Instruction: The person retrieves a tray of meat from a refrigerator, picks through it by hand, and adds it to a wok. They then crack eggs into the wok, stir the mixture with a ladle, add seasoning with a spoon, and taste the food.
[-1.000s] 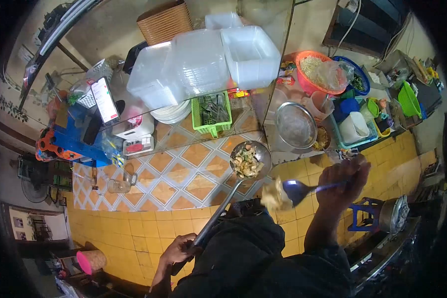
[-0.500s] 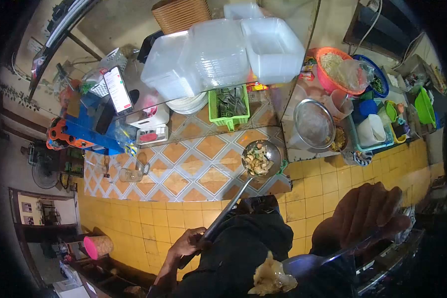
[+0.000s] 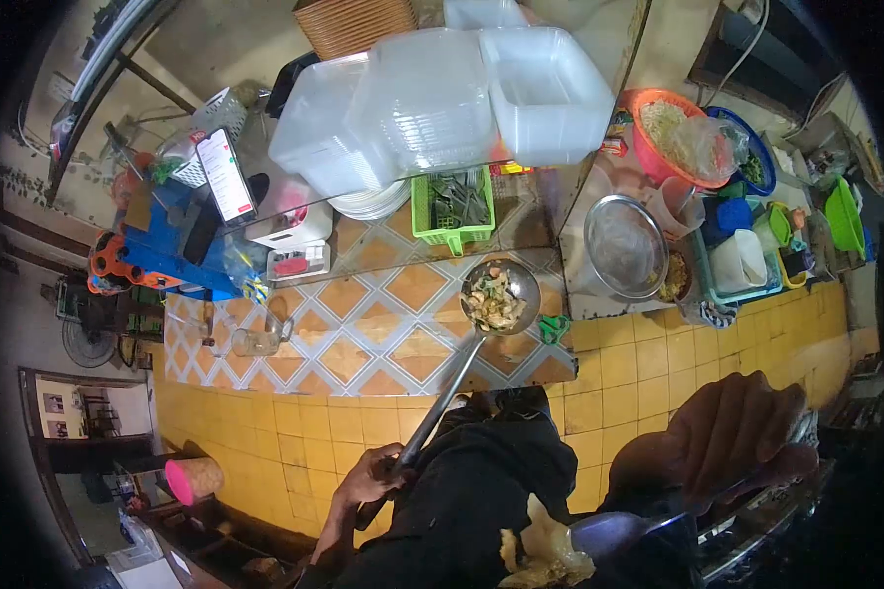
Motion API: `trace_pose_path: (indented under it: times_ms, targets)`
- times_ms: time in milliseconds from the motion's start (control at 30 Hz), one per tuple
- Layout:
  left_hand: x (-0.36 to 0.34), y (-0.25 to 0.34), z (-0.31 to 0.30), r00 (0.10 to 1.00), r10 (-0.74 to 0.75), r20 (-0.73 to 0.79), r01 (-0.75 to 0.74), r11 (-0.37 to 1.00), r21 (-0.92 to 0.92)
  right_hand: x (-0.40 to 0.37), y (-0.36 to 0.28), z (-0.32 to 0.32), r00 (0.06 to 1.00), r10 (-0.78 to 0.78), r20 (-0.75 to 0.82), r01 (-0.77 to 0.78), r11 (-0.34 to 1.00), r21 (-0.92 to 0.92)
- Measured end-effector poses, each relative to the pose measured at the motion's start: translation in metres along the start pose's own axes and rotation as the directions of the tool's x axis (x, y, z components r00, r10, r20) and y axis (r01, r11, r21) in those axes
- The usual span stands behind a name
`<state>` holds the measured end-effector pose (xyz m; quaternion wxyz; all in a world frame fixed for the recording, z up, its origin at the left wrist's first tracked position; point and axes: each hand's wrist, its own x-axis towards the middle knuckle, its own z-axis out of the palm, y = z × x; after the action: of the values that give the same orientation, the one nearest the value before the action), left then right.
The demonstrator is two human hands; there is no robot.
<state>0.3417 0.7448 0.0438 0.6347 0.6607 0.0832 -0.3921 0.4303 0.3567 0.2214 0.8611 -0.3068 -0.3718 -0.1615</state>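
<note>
A long-handled metal ladle (image 3: 442, 401) reaches away from me, its handle wrapped in the closed fingers of my left hand (image 3: 375, 475). In its bowl lies a heap of chopped cooked food (image 3: 494, 300) with some green bits, over the tiled counter's right end. My right hand (image 3: 742, 432), dark and close to the camera, is closed around the handle of a spoon (image 3: 604, 533). A pale, glistening piece of food (image 3: 545, 555) sits at the spoon's tip, near the bottom edge of view.
The tiled counter (image 3: 344, 368) holds a glass mug (image 3: 257, 341) and a green cutlery basket (image 3: 457, 239). Clear plastic containers (image 3: 432, 108) stack on the shelf above, beside a phone (image 3: 226, 177). At right are a metal strainer (image 3: 625, 245) and a red basket (image 3: 648, 157).
The ladle's bowl has shifted slightly left, showing more of a green item on the counter's edge. The spoon and its food have dropped a little lower. Both hands keep their grips.
</note>
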Motion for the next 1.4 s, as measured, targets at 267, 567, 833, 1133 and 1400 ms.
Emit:
trace_pose_path:
  times_ms: [267, 567, 833, 1133, 1400]
  targets:
    - [0.007, -0.02, -0.005, 0.999, 0.034, 0.005, -0.034, 0.998, -0.054, -0.001, 0.004, -0.003, 0.995, -0.056, -0.084, 0.053, 0.998, -0.034]
    - [0.01, -0.018, -0.008, 1.0, -0.021, 0.005, 0.021, 0.999, -0.037, 0.003, 0.001, -0.005, 0.997, -0.048, -0.067, 0.045, 0.998, -0.039]
    - [0.014, -0.028, -0.004, 0.999, 0.023, -0.043, -0.027, 0.995, -0.093, -0.002, 0.001, -0.005, 0.988, -0.097, -0.116, 0.095, 0.995, -0.025]
    - [0.017, -0.021, 0.004, 0.995, 0.102, -0.011, -0.102, 0.991, -0.09, 0.001, 0.0, -0.004, 0.993, -0.07, -0.094, 0.069, 0.998, -0.005]
    - [0.018, -0.021, 0.007, 0.995, 0.1, -0.024, -0.102, 0.987, -0.121, 0.003, 0.002, -0.007, 0.985, -0.082, -0.151, 0.088, 0.996, 0.033]
